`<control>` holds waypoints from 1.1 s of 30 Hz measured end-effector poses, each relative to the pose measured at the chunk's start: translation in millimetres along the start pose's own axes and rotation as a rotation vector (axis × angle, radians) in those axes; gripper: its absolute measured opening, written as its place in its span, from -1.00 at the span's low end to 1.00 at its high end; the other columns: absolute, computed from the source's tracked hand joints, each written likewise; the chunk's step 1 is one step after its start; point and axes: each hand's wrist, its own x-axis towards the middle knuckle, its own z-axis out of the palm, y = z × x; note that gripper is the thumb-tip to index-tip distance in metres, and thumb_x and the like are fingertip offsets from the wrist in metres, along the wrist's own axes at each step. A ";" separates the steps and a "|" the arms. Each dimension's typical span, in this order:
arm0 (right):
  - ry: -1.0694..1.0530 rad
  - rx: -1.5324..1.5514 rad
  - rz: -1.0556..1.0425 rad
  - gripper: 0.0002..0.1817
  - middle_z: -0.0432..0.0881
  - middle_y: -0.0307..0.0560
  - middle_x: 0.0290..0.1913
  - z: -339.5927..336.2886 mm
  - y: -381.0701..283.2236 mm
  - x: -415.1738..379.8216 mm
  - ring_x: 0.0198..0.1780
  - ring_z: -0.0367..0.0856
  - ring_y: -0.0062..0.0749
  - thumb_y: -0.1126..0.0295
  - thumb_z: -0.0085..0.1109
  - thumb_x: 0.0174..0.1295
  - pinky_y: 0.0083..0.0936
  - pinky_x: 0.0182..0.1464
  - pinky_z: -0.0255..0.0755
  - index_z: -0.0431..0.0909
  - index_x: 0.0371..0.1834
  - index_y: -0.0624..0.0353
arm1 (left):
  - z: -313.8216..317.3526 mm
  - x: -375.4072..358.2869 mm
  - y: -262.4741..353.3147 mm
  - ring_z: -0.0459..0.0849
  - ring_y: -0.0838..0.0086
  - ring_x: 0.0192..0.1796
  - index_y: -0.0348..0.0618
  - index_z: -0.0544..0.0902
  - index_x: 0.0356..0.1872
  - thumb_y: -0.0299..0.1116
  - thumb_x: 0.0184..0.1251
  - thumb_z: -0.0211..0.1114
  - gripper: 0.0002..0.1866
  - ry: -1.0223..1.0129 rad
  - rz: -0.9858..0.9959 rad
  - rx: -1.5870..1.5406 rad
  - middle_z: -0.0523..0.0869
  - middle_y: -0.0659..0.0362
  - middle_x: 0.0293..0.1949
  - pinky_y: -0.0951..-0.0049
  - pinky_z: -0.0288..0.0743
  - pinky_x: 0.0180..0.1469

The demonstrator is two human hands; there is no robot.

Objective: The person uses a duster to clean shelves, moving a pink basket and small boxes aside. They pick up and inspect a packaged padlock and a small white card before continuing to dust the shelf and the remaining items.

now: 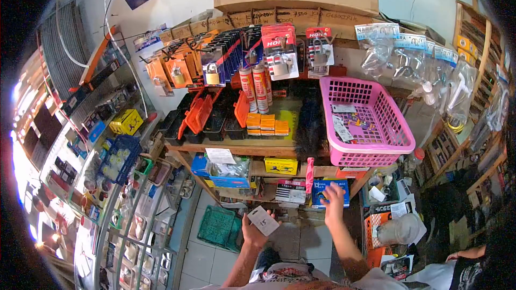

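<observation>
My left hand (252, 233) grips a small white card (263, 220) with handwritten figures on it, held up in front of my lap. To the right, my right hand (334, 204) is raised with its fingers apart and loosely bent, and nothing shows in them. Its fingertips overlap a blue box (344, 187) on the lower shelf in this view. Just left of those fingers hangs a narrow pink strip (310, 174). A dark pack with white lettering (290, 192) stands between the two hands on the same shelf.
A pink basket (371, 158) with small loose items sits on the wooden shelf. Carded padlocks (212, 75) hang above orange-lidded boxes (200, 113). A green crate (219, 227) lies on the floor. Glass display shelves run along the left. Another person's arm (466, 253) shows at lower right.
</observation>
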 end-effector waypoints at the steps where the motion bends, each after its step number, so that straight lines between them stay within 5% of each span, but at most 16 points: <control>1: 0.104 -0.004 0.038 -0.74 0.54 -0.27 -0.19 -12.6 23.0 -7.8 -0.17 0.54 -0.55 0.31 0.13 0.27 -0.50 -0.19 0.43 0.50 0.02 0.02 | -5.6 3.3 6.2 0.54 0.01 0.16 -0.09 0.44 0.25 0.30 0.44 -0.23 -0.29 -0.001 -0.012 0.010 0.57 -0.05 0.13 -0.38 0.21 0.33; 3: -0.090 0.071 0.276 -0.94 0.49 -0.34 -0.45 -43.2 65.6 -31.0 -0.44 0.45 -0.56 0.40 0.04 0.21 -0.60 -0.42 0.34 0.48 -0.38 -0.09 | 4.2 22.7 15.9 0.54 0.01 0.16 -0.08 0.45 0.24 0.29 0.44 -0.20 -0.30 -0.045 -0.041 0.028 0.57 -0.04 0.13 -0.39 0.21 0.33; 4: -0.237 -0.055 0.459 -0.97 0.50 -0.30 -0.43 -59.7 89.1 -37.0 -0.45 0.48 -0.54 0.32 0.08 0.26 -0.56 -0.44 0.38 0.49 -0.27 -0.06 | 10.2 24.0 19.9 0.54 0.02 0.16 -0.07 0.46 0.23 0.29 0.43 -0.19 -0.31 -0.060 -0.056 0.034 0.58 -0.04 0.12 -0.39 0.22 0.32; 5: -0.158 -0.139 0.570 -0.81 0.59 -0.23 -0.31 -47.7 95.4 -58.0 -0.38 0.55 -0.50 0.23 0.09 0.33 -0.51 -0.36 0.46 0.51 -0.07 0.00 | 17.8 30.4 25.0 0.55 0.03 0.16 -0.06 0.47 0.22 0.29 0.43 -0.18 -0.32 -0.081 -0.070 0.040 0.58 -0.04 0.11 -0.39 0.22 0.32; 7: -0.436 -0.275 0.601 -0.62 0.64 -0.13 -0.02 -37.7 104.2 -79.2 -0.21 0.63 -0.44 0.25 0.12 0.42 -0.43 -0.24 0.49 0.41 0.24 0.09 | 27.4 41.5 31.2 0.55 0.05 0.15 -0.04 0.48 0.21 0.31 0.43 -0.17 -0.32 -0.099 -0.086 0.098 0.59 -0.02 0.09 -0.40 0.22 0.31; 10: -0.712 -0.364 0.285 -0.66 0.63 -0.18 -0.14 8.6 99.2 -93.4 -0.26 0.59 -0.53 0.29 0.13 0.43 -0.48 -0.25 0.47 0.42 0.20 0.11 | 65.5 48.2 35.9 0.59 0.18 0.01 -0.01 0.50 0.17 0.36 0.40 -0.15 -0.31 -0.034 -0.073 0.214 0.61 0.08 -0.10 -0.23 0.41 0.19; 15: -0.785 -0.684 -0.222 -0.56 0.53 -0.31 -0.33 78.2 42.5 -80.6 -0.39 0.46 -0.67 0.26 0.32 0.30 -0.63 -0.36 0.37 0.41 0.11 0.25 | 90.2 50.4 50.2 0.55 0.36 -0.18 0.01 0.48 0.11 0.32 0.45 -0.10 -0.39 -0.037 0.001 0.298 0.55 0.23 -0.27 0.10 0.51 -0.08; 21: -0.715 -0.844 -0.544 -0.55 0.58 -0.11 -0.43 123.7 27.4 -77.9 -0.48 0.58 -0.35 0.28 0.39 0.18 -0.46 -0.42 0.45 0.44 0.03 0.27 | 97.9 59.8 59.5 0.51 0.46 -0.07 -0.01 0.46 0.12 0.09 0.55 -0.02 -0.57 -0.128 0.106 0.614 0.55 0.27 -0.14 0.27 0.43 0.02; 24: -0.655 -0.946 -0.506 -0.53 0.61 0.00 -0.40 119.2 44.5 -53.0 -0.45 0.61 -0.19 0.27 0.35 0.19 -0.41 -0.38 0.48 0.46 0.10 0.24 | 98.6 70.4 60.9 0.51 0.46 0.08 -0.06 0.42 0.19 -0.05 0.59 -0.05 -0.62 -0.172 0.220 0.818 0.56 0.22 0.02 0.33 0.41 0.13; 27: -0.652 -0.720 -0.532 -0.59 0.70 -0.06 -0.28 144.3 -8.8 -46.2 -0.35 0.66 -0.44 0.30 0.24 0.30 -0.42 -0.29 0.51 0.48 0.18 0.18 | 158.6 69.8 75.0 0.40 0.44 0.29 -0.24 0.26 0.38 -0.39 0.54 0.04 -0.54 -0.392 0.230 0.892 0.43 0.13 0.28 0.39 0.21 0.36; 30: -0.662 -0.580 -0.563 -0.63 0.69 -0.18 -0.18 162.4 -74.1 -42.7 -0.18 0.62 -0.62 0.32 0.18 0.35 -0.49 -0.14 0.51 0.50 0.18 0.20 | 229.7 57.0 70.4 0.37 0.40 0.32 -0.31 0.10 0.47 -0.51 0.44 0.15 -0.36 -0.671 0.431 1.079 0.37 0.07 0.31 0.34 0.19 0.39; 33: -0.701 -0.365 -0.627 -0.63 0.64 -0.20 -0.07 189.9 -139.5 -46.5 -0.02 0.57 -0.61 0.36 0.17 0.34 -0.54 0.07 0.44 0.48 0.17 0.28 | 282.5 61.2 71.4 0.38 0.36 0.31 -0.36 0.01 0.49 -0.54 0.40 0.18 -0.27 -0.831 0.562 1.235 0.36 0.02 0.29 0.33 0.26 0.36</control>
